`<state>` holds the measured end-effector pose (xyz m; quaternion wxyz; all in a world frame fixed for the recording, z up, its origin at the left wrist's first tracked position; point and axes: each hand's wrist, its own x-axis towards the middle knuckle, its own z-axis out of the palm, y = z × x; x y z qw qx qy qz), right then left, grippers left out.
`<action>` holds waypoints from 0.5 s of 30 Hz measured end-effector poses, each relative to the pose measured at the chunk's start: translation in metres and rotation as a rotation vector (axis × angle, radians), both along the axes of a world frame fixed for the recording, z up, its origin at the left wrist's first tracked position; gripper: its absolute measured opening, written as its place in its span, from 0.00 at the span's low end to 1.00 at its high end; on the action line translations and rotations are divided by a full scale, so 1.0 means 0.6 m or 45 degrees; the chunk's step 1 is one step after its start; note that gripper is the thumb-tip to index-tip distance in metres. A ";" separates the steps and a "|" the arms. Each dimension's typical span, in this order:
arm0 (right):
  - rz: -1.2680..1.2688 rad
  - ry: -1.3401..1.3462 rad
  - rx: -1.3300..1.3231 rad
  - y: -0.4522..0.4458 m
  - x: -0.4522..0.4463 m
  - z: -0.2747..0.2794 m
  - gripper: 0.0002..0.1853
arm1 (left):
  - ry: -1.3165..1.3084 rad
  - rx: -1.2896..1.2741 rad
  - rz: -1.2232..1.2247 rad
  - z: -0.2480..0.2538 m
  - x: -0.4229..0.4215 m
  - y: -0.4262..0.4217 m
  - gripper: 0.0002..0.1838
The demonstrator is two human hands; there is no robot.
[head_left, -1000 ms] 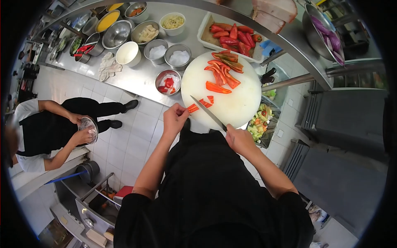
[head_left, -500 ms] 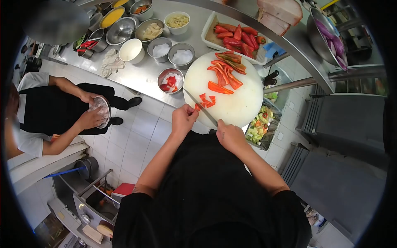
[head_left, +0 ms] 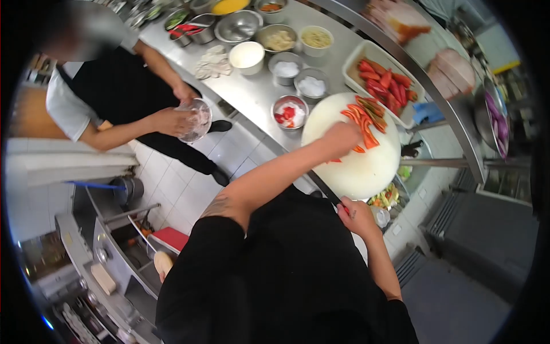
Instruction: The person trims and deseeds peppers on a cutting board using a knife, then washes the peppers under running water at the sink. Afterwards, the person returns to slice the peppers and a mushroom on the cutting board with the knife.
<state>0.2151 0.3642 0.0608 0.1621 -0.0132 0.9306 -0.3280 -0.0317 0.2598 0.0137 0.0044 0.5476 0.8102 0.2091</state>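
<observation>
A round white cutting board (head_left: 375,172) lies at the counter's near edge. Across it stretches my left arm, with my left hand (head_left: 342,137) over the red pepper strips (head_left: 368,129); blur and angle hide its fingers. My right hand (head_left: 356,218) is closed round the handle of a knife (head_left: 326,189), whose blade points up and left along the board's near edge. Small cut red pepper pieces (head_left: 334,161) show partly below my left hand. A steel bowl (head_left: 290,113) with red pieces and something white stands left of the board.
A white tray (head_left: 347,71) of whole red peppers sits behind the board. Several bowls, a white tub (head_left: 247,58) and a cloth (head_left: 213,62) line the counter. A metal shelf post (head_left: 441,97) rises at right. A co-worker at left holds a bowl (head_left: 207,120).
My left hand has left the small pepper pieces and reached forward to the strips. My right hand has drawn the knife back to the board's near edge. The view has shifted left.
</observation>
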 end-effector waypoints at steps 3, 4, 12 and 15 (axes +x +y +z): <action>-0.085 0.000 -0.105 -0.028 -0.045 -0.018 0.13 | 0.086 -0.015 -0.021 -0.045 0.013 0.043 0.13; -0.071 0.007 -0.107 -0.029 -0.051 -0.020 0.13 | 0.114 -0.079 0.022 -0.052 0.015 0.051 0.14; -0.436 -0.431 -0.230 -0.033 -0.067 0.027 0.14 | -0.036 0.275 0.021 0.020 0.003 -0.008 0.12; -0.569 -0.391 -0.207 0.002 -0.052 0.031 0.13 | -0.574 0.630 0.364 0.064 -0.002 -0.086 0.17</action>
